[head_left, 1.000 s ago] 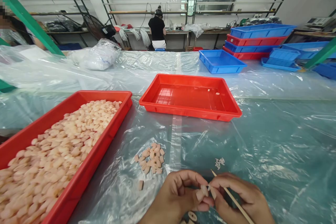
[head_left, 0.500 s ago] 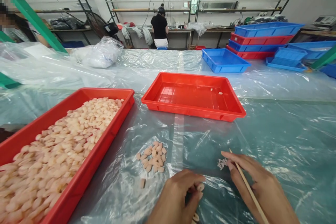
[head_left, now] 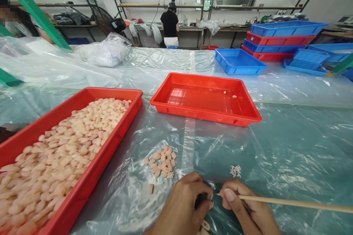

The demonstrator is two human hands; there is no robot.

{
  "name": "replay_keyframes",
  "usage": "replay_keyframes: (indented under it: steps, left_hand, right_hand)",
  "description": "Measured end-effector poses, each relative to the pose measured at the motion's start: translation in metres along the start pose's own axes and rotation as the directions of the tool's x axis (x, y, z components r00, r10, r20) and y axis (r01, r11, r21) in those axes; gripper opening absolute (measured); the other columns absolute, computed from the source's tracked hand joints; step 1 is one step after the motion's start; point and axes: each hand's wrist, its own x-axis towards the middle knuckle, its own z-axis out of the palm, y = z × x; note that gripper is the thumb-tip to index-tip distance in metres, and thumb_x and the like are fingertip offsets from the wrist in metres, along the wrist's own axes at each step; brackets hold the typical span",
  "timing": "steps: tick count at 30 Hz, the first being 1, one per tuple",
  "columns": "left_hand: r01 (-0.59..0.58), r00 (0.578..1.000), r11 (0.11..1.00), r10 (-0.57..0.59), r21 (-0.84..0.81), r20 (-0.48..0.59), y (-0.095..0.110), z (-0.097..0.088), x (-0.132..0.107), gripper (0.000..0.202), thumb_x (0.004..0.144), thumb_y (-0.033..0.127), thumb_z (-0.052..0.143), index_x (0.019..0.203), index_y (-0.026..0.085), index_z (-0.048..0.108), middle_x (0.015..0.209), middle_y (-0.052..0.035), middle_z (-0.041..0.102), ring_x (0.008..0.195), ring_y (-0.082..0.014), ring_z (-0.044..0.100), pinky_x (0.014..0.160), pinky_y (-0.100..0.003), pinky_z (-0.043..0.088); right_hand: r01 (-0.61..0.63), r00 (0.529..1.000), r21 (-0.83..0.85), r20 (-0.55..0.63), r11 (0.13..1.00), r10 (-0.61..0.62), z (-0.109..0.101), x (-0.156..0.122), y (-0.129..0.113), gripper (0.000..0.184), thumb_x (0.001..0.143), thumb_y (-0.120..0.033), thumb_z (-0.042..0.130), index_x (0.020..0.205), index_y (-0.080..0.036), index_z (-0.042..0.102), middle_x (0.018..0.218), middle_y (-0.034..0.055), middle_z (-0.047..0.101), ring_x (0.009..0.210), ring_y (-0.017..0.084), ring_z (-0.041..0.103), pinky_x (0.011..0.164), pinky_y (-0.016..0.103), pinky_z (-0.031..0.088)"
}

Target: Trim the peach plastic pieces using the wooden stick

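My left hand [head_left: 185,202] is closed in a pinch around a small pale piece, mostly hidden by the fingertips now. My right hand [head_left: 242,202] grips a thin wooden stick [head_left: 292,202], its pointed tip close to the left fingertips. Beneath the left hand lie a few pale pieces, one a ring-like piece [head_left: 205,224] with a slot. Behind the right hand is a little heap of white scraps [head_left: 235,170]. Left of the hands sits a pile of small pinkish-beige pieces [head_left: 162,161], with a single brown block [head_left: 151,188] nearer me.
A red tray [head_left: 116,147] full of pale, flattish oval pieces stands at left. Ahead, another red tray [head_left: 204,115] holds a couple of tiny bits. Blue and red trays [head_left: 286,29] are stacked at back right. Plastic sheeting covers the table. A person [head_left: 169,24] works at a far bench.
My right hand has moved from the white scraps toward my left hand, and the stick has swung from steep to nearly level. The left hand keeps its pinch. The view has shifted slightly.
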Motion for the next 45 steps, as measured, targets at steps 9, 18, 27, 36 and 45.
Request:
replay_keyframes:
  steps: [9, 18, 27, 36, 45]
  left_hand:
    - [0.037, 0.999, 0.999, -0.037, 0.010, 0.010, 0.003, 0.000, 0.001, 0.018, 0.068, 0.008, 0.058, 0.077, 0.020, 0.067, 0.076, 0.0000, 0.053, 0.068, -0.0124, 0.050, 0.060, -0.021, 0.035]
    - [0.042, 0.999, 0.999, -0.042, -0.005, 0.009, 0.003, 0.000, 0.001, 0.018, 0.068, 0.008, 0.057, 0.077, 0.019, 0.067, 0.077, 0.0002, 0.053, 0.067, -0.0119, 0.050, 0.059, -0.021, 0.034]
    - [0.061, 0.998, 0.998, -0.061, -0.005, 0.015, 0.004, 0.000, 0.001, 0.013, 0.067, 0.008, 0.057, 0.072, 0.018, 0.065, 0.074, 0.0011, 0.052, 0.067, -0.0117, 0.049, 0.059, -0.021, 0.033]
    - [0.050, 0.999, 0.999, -0.050, 0.015, -0.002, 0.003, 0.001, 0.001, 0.008, 0.069, 0.010, 0.058, 0.064, 0.016, 0.060, 0.070, 0.0023, 0.049, 0.065, -0.0111, 0.047, 0.057, -0.021, 0.031]
    - [0.033, 0.999, 0.999, -0.033, 0.012, 0.005, 0.002, 0.003, 0.000, 0.009, 0.070, 0.011, 0.059, 0.070, 0.018, 0.064, 0.074, 0.0013, 0.051, 0.068, -0.0122, 0.049, 0.059, -0.021, 0.033]
  right_hand:
    - [0.098, 0.995, -0.100, 0.038, 0.990, -0.095, 0.007, 0.000, 0.003, 0.034, 0.091, -0.039, 0.035, 0.064, -0.022, 0.046, 0.062, -0.0030, 0.046, 0.057, 0.013, 0.048, 0.054, 0.022, 0.035]
    - [0.237, 0.969, -0.281, 0.142, 0.930, -0.204, 0.005, 0.001, 0.013, 0.028, 0.094, -0.031, 0.032, 0.075, -0.023, 0.050, 0.066, -0.0014, 0.053, 0.060, 0.013, 0.055, 0.053, 0.021, 0.040]
    - [0.283, 0.956, -0.356, 0.174, 0.891, -0.235, 0.004, 0.002, 0.014, 0.029, 0.094, -0.029, 0.029, 0.074, -0.022, 0.049, 0.065, -0.0012, 0.053, 0.061, 0.014, 0.056, 0.055, 0.022, 0.043]
    - [0.334, 0.941, -0.402, 0.194, 0.852, -0.277, 0.006, 0.005, 0.011, 0.025, 0.094, -0.025, 0.030, 0.076, -0.023, 0.048, 0.067, -0.0010, 0.056, 0.062, 0.014, 0.058, 0.054, 0.022, 0.043]
    - [0.230, 0.973, -0.271, 0.087, 0.935, -0.214, 0.008, 0.002, 0.006, 0.029, 0.093, -0.030, 0.033, 0.070, -0.023, 0.048, 0.064, -0.0015, 0.053, 0.058, 0.013, 0.054, 0.051, 0.020, 0.040]
